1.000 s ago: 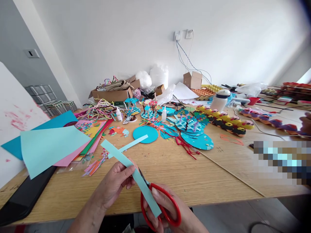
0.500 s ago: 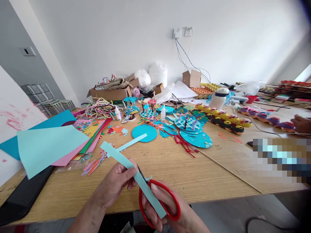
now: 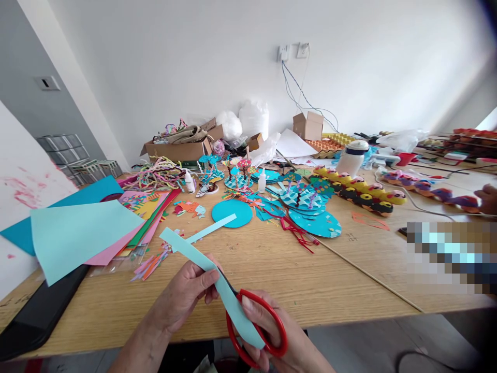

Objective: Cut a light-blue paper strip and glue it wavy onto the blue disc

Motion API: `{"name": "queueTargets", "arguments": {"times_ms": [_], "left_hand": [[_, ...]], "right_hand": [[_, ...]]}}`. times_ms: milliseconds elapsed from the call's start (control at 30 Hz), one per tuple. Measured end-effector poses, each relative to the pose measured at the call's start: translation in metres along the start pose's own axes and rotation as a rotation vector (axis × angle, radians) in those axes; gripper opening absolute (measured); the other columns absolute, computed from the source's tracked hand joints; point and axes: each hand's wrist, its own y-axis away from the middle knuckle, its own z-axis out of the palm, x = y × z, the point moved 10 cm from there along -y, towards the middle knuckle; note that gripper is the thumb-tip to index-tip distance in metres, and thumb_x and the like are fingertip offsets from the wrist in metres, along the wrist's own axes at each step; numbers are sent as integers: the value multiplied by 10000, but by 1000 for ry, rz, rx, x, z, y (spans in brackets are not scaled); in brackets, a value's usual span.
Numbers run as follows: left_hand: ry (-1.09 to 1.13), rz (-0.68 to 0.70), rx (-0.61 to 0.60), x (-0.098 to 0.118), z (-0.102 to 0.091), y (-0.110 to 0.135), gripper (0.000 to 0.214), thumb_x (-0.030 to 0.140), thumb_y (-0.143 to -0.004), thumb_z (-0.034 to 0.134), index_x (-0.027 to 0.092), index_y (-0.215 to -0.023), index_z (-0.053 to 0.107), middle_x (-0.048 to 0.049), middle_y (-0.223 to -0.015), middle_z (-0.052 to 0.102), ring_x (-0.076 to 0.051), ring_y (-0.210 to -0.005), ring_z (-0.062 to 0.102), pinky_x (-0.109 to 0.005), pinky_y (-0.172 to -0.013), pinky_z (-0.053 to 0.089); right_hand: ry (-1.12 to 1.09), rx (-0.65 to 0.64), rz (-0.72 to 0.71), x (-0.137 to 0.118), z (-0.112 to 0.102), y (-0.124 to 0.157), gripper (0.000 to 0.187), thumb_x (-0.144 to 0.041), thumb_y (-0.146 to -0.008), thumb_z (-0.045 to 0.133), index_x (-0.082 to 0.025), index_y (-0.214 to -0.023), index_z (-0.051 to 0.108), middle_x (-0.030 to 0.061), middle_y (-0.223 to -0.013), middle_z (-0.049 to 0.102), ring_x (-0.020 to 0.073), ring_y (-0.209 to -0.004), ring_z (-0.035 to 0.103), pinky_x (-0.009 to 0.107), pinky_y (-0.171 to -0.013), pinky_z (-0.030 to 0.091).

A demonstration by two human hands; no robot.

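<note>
Paper strip (image 3: 236,313) is held above the near edge of the table (image 3: 272,280), centre. Pale blue sheet (image 3: 77,233) is laid at far left. Strip is pinched by left hand (image 3: 186,295). Scissors (image 3: 258,299) are gripped by right hand (image 3: 272,342), fingers clenched through red handles, blades mostly hidden behind strip. Thin offcut (image 3: 212,228) is laid just beyond.
</note>
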Motion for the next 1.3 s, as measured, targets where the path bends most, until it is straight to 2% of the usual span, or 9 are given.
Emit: {"name": "queueTargets", "arguments": {"times_ms": [167, 300, 500, 633, 800, 967, 1300], "left_hand": [[3, -14, 16, -1, -2, 2, 249, 387, -693, 681, 152, -690, 599, 23, -552, 532, -80, -507, 441, -197, -462, 302], [54, 13, 91, 2, -11, 3, 263, 412, -690, 676, 170, -744, 587, 25, -577, 554, -84, -496, 470, -190, -429, 298], [71, 22, 174, 4, -17, 5, 234, 374, -687, 687, 166, -689, 581, 31, -580, 562, -69, -476, 469, -179, -411, 292], [79, -6, 160, 2, -12, 4, 261, 389, -651, 711, 154, -672, 598, 28, -537, 551, -69, -461, 456, -181, -405, 280], [74, -18, 132, -2, -4, 3, 274, 399, -649, 708, 150, -655, 594, 27, -505, 539, -71, -447, 434, -189, -406, 274], [76, -28, 87, -6, 2, 4, 267, 397, -677, 688, 153, -663, 581, 31, -508, 528, -68, -454, 415, -192, -427, 275], [78, -30, 65, -3, 3, 3, 274, 398, -670, 695, 158, -644, 565, 35, -523, 509, -78, -486, 423, -202, -453, 282]], "right_hand": [[15, 15, 13, 0, -1, 0, 463, -542, -773, 534, -127, -569, 504, -41, -407, 483, 14, -269, 356, 125, -258, 200], [53, 35, 29, 1, -4, 1, 456, -536, -785, 524, -117, -603, 516, -37, -413, 482, 15, -273, 353, 118, -258, 223], [53, 68, 88, 7, -4, 1, 445, -554, -746, 565, -116, -678, 531, -43, -417, 483, 21, -279, 375, 109, -262, 251], [92, 46, 104, 10, -5, 3, 465, -575, -748, 546, -113, -693, 549, -38, -434, 490, 28, -302, 395, 113, -279, 258], [99, 63, 45, 8, -12, 4, 449, -537, -788, 524, -95, -757, 596, -29, -495, 502, 22, -363, 388, 120, -331, 267], [37, -11, 41, 4, 0, 0, 480, -542, -804, 490, -76, -816, 604, -9, -477, 520, 45, -338, 439, 127, -309, 290], [-38, -22, -10, 6, 0, -5, 465, -519, -838, 456, -82, -746, 586, -25, -452, 504, 35, -331, 420, 133, -330, 296]]}}
